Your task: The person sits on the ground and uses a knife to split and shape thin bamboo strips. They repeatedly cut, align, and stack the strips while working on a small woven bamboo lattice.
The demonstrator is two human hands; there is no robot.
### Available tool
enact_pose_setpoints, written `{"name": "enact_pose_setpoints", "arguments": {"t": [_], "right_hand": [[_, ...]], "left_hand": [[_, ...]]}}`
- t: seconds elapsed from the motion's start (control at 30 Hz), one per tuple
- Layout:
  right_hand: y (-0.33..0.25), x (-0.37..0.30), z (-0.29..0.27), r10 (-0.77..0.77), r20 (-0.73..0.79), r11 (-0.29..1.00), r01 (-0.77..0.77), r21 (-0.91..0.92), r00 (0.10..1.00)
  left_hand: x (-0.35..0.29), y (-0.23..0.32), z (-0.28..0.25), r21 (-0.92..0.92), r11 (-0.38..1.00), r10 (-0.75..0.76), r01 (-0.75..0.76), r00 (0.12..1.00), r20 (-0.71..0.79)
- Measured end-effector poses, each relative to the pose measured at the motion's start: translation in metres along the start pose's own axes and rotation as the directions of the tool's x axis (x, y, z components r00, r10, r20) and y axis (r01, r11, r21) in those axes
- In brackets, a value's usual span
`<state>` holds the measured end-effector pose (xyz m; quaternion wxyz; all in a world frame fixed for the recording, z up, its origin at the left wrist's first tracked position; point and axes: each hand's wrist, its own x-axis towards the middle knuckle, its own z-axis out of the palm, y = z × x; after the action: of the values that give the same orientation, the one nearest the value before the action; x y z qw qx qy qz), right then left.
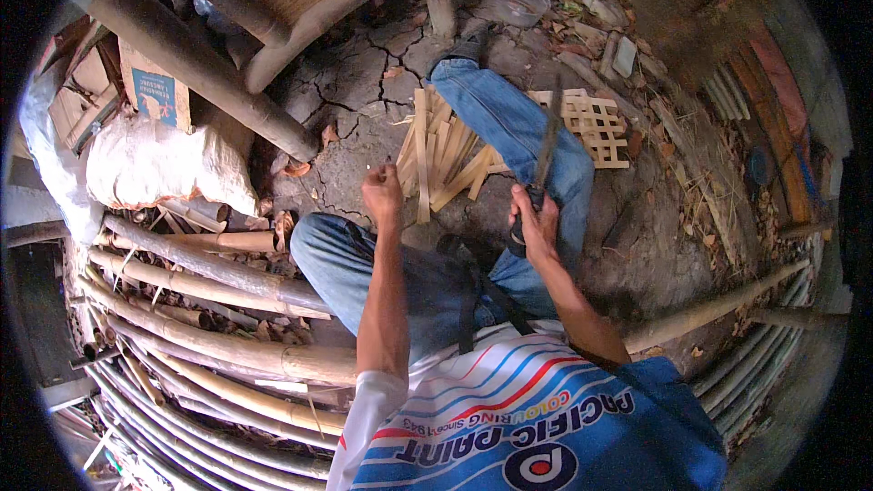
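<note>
My right hand [538, 221] is wrapped round the dark handle of a machete. Its long, narrow blade [549, 136] points away from me, over my jeans-clad right leg. My left hand [382, 194] is raised above the cracked ground with its fingers curled closed; whatever they may pinch is too small to make out. Just beyond and right of that hand, a loose pile of pale bamboo strips [440, 156] lies on the ground between my legs. A woven bamboo lattice [596, 130] lies to the right, partly hidden behind my right leg.
Bamboo poles [227, 345] form a slatted bench at my left. A white sack [168, 168] and a cardboard box [156, 86] stand farther left, near a thick bamboo frame [205, 68]. Far ahead sits a clear plastic bowl [518, 2] beside scattered rubble. More bamboo [718, 309] runs along the right.
</note>
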<state>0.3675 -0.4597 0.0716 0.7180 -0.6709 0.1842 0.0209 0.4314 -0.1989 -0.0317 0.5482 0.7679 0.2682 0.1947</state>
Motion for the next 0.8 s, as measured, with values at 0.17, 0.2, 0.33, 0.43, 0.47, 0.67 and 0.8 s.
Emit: {"name": "enact_pose_setpoints", "arguments": {"t": [0.17, 0.2, 0.33, 0.43, 0.47, 0.67, 0.8], "right_hand": [[0.011, 0.001, -0.027, 0.102, -0.091, 0.96, -0.074, 0.271, 0.991], [0.018, 0.003, -0.03, 0.119, -0.106, 0.943, -0.079, 0.325, 0.987], [0.025, 0.007, -0.023, 0.157, -0.115, 0.924, -0.104, 0.369, 0.981], [0.027, 0.009, -0.018, 0.114, -0.113, 0.97, -0.086, 0.227, 0.987], [0.027, 0.008, -0.017, 0.092, -0.099, 0.98, -0.073, 0.183, 0.991], [0.028, 0.012, -0.018, 0.09, -0.08, 0.978, -0.073, 0.193, 0.993], [0.026, 0.012, -0.017, 0.14, -0.107, 0.973, -0.116, 0.201, 0.984]], "left_hand": [[-0.039, -0.021, 0.039, 0.119, 0.993, -0.019, 0.008, 0.996, 0.09], [-0.05, -0.03, 0.042, 0.078, 0.992, 0.087, -0.095, 0.992, 0.092], [-0.054, -0.071, 0.053, 0.299, 0.86, 0.435, -0.413, 0.9, -0.011], [-0.046, -0.089, 0.059, 0.139, 0.984, 0.103, -0.115, 0.99, 0.095], [-0.046, -0.1, 0.059, 0.064, 0.998, 0.008, -0.019, 0.986, 0.166], [-0.031, -0.102, 0.052, 0.285, 0.958, -0.103, 0.016, 0.951, 0.291], [-0.014, -0.089, 0.038, 0.258, 0.945, -0.27, 0.199, 0.921, 0.281]]}}
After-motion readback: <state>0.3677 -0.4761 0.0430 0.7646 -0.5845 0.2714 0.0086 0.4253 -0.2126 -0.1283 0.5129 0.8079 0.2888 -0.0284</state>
